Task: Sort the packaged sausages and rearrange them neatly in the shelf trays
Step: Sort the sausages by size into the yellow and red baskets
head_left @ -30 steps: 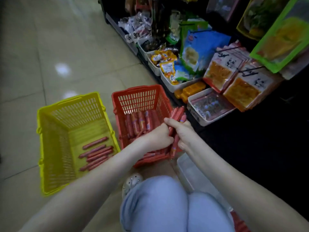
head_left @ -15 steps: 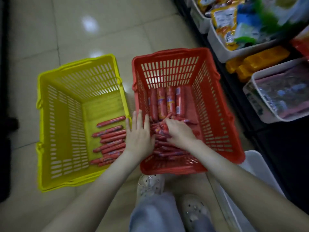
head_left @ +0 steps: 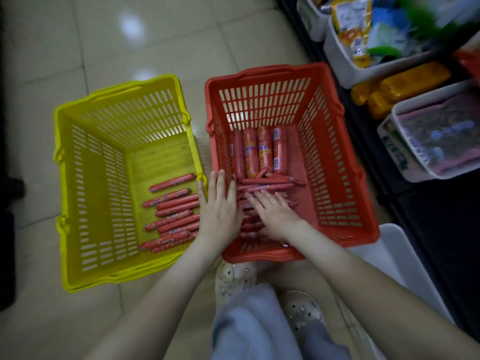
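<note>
A red basket (head_left: 335, 162) stands on the floor in front of me, holding several thick red sausages (head_left: 258, 152) upright at the back and a pile of thin red sausages (head_left: 267, 183) in front. My right hand (head_left: 272, 214) lies flat on that pile, fingers spread. My left hand (head_left: 219, 203) rests open on the basket's left edge, fingers straight. To the left, a yellow basket (head_left: 85, 178) holds several thin sausages (head_left: 172, 211) lying in a rough stack.
Shelf trays run along the right: white trays (head_left: 340, 58) with snack bags, yellow packs (head_left: 400, 87), and a tray of wrapped goods (head_left: 436, 141). A white tray (head_left: 400, 258) sits on the floor by my right arm. My knees and shoes are below.
A second ago both hands held a bundle of thin sausages above the red basket. The bundle now lies in the basket and both hands rest flat. My view tilted down.
</note>
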{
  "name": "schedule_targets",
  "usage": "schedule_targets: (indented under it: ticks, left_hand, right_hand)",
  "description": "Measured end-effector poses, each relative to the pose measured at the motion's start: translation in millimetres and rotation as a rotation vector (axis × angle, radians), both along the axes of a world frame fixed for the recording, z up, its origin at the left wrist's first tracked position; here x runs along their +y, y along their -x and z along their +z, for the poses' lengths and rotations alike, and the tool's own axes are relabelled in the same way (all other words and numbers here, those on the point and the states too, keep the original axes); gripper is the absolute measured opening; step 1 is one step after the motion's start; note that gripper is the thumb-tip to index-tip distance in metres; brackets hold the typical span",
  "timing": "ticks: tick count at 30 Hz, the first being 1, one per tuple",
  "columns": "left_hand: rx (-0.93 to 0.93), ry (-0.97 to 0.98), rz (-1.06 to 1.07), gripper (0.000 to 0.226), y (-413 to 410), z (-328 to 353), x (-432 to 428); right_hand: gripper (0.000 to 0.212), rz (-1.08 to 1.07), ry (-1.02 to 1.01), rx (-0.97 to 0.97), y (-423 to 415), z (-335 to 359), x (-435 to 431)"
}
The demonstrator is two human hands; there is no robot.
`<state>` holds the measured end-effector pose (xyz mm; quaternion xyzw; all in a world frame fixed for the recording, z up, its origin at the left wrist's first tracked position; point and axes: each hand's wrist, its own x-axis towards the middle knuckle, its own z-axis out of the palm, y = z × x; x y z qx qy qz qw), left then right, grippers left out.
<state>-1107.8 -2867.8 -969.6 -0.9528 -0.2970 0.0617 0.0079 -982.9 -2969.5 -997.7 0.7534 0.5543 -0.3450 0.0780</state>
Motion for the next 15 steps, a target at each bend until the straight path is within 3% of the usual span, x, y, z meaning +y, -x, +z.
schedule_targets:
  ticks: [4, 7, 11, 15]
  left_hand:
    - [-0.089, 0.079, -0.034, 0.066, -16, 59, -25]
    - [-0.239, 0.101, -0.18, 0.061, -30, 116, -59]
    - [-0.393, 0.161, -0.441, 0.057, -46, 173, -122]
    - [-0.428, 0.181, -0.712, 0.052, -67, 189, -194]
  right_hand:
    - [0.082, -0.09, -0.351, -0.267, -6, 82, -46]
    - [0.081, -0.184, -0.484, -0.372, -11, 149, -97]
    - [0.067, -0.207, -0.493, -0.51, -15, 224, -182]
    - [0.064, -0.336, -0.466, -0.532, -12, 250, -270]
